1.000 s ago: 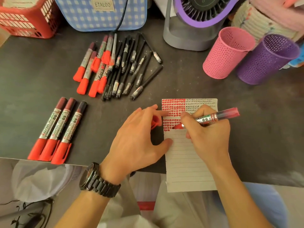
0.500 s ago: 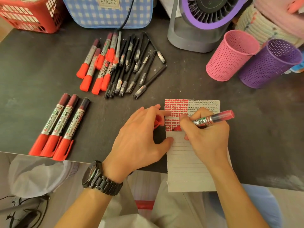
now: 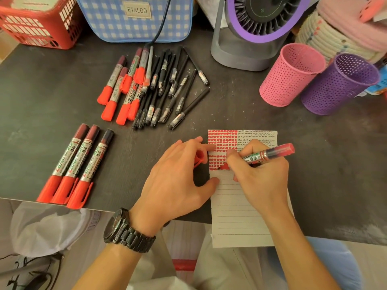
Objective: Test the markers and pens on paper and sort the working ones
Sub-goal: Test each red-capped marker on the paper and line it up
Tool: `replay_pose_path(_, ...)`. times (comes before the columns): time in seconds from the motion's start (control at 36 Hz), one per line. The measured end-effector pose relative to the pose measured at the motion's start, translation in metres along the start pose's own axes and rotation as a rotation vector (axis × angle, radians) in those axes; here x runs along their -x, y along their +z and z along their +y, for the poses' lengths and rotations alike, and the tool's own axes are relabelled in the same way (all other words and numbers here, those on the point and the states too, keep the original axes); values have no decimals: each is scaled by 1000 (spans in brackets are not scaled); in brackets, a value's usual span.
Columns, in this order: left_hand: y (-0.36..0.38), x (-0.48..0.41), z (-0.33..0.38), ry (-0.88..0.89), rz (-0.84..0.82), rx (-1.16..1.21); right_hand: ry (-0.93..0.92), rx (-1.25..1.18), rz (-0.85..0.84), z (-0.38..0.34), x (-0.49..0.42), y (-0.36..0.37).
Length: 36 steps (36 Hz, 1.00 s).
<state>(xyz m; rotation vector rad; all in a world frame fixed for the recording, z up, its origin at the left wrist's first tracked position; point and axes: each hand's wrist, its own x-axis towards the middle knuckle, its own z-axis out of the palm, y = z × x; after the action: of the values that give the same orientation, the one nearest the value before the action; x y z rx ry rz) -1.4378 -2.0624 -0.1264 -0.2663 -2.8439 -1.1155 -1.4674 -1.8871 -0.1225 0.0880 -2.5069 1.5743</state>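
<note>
Head view: nearest, a dark wristwatch (image 3: 125, 231) sits on the left wrist, and the near end of the lined paper (image 3: 238, 212) overhangs the edge of the dark counter (image 3: 41, 91). The left hand (image 3: 173, 181) lies at the paper's left edge, thumb and forefinger touching the sheet, with a red cap (image 3: 200, 158) tucked under its curled fingers. The right hand (image 3: 261, 174) grips an uncapped red marker (image 3: 272, 154), its tip on the paper at the end of the lowest row of red test marks. The two hands are close together but not touching. Black scribbles fill the paper's far right corner.

Left of the paper, three capped red markers (image 3: 77, 164) lie side by side. Beyond the paper to the left is a loose pile of red markers and black pens (image 3: 155, 86). Beyond it to the right stand a pink mesh cup (image 3: 291, 74) and a purple mesh cup (image 3: 339, 84), touching. Farther still are a grey and purple fan (image 3: 247, 49), a blue checked bag (image 3: 134, 19) labelled ETALOO and a red basket (image 3: 39, 24).
</note>
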Motion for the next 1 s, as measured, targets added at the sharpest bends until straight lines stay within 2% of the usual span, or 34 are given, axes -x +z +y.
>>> replay_pose_path(1.0, -1, 0, 3, 6, 17, 0, -37, -23, 3, 0, 0, 0)
